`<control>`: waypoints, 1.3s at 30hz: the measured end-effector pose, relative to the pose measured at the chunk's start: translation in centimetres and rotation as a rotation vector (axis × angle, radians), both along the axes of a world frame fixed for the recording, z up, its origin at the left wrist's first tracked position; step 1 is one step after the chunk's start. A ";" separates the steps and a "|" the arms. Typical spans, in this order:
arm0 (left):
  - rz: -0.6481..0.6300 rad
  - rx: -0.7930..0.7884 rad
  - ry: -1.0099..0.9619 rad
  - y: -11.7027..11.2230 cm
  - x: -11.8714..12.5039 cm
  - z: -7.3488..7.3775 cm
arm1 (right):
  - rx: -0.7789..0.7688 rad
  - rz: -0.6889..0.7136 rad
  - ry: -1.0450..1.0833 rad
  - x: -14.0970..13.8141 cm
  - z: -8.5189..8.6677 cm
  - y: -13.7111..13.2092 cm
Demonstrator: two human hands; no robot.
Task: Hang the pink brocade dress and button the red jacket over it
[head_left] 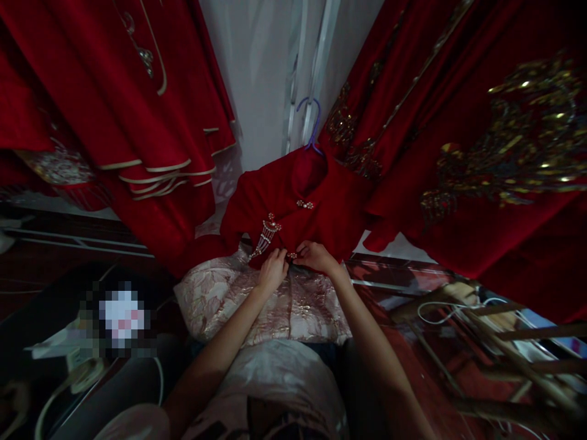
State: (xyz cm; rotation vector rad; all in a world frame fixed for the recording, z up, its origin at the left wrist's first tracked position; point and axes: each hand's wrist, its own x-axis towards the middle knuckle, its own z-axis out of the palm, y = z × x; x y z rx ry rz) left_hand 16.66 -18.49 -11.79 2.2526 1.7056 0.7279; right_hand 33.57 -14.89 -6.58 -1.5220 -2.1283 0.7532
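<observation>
jacket: red (342, 195), on a purple hanger (313, 135), its lower edge meeting the top edge of a pale brocade skirt (316, 308)
hem clasp: beaded (292, 255), at the jacket's lower edge, between both hands
left hand (274, 269): fingers bent and close together at that edge, beside the clasp; cannot tell whether they pinch cloth
right hand (315, 256): fingertips bunched near the thumb, at the clasp's other side; cannot tell what they pinch
neck clasp: beaded (304, 205), below the collar
tassel: beaded (266, 235), near the jacket's lower left edge
sides: red clothes (151, 116) left, gold-trimmed red cloth (495, 244) right
</observation>
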 end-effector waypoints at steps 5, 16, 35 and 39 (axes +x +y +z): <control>-0.017 -0.030 0.053 0.0 0.3 0.2 | -0.002 -0.008 0.050 0.5 -0.1 0.4; -0.023 -0.024 -0.160 0.4 2.3 -1.4 | -0.035 0.004 0.125 2.4 0.8 0.8; 0.038 0.113 -0.562 1.1 -0.3 -1.1 | -0.008 0.012 0.343 -0.4 0.8 0.1; 0.066 0.160 -0.578 1.2 -0.5 -1.0 | -0.001 -0.012 0.309 -0.5 0.5 0.2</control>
